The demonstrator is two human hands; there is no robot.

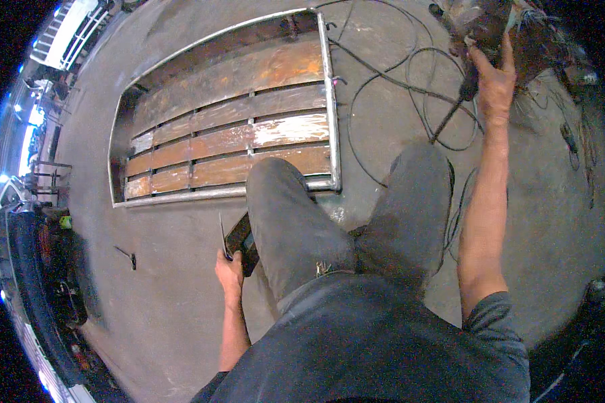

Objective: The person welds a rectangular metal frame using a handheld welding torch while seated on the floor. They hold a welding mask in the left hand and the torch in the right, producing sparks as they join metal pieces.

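Observation:
My left hand [230, 270] hangs by my left thigh and grips a dark hand-held shield [240, 240] with a thin edge sticking up. My right hand [494, 84] reaches far forward at the upper right and is closed on a dark tool handle [468, 86] with a thin rod [445, 122] running down from it toward the floor. Black cables [390, 80] loop across the concrete under that hand. A rusty metal frame [329, 101] with horizontal slats lies flat on the floor ahead of my knees. My legs in dark trousers fill the middle.
A small dark tool [128, 256] lies on the concrete floor [168, 295] at the left. Metal racks and clutter [47, 174] line the left edge. A heap of dark debris [531, 33] sits at the upper right beyond my right hand.

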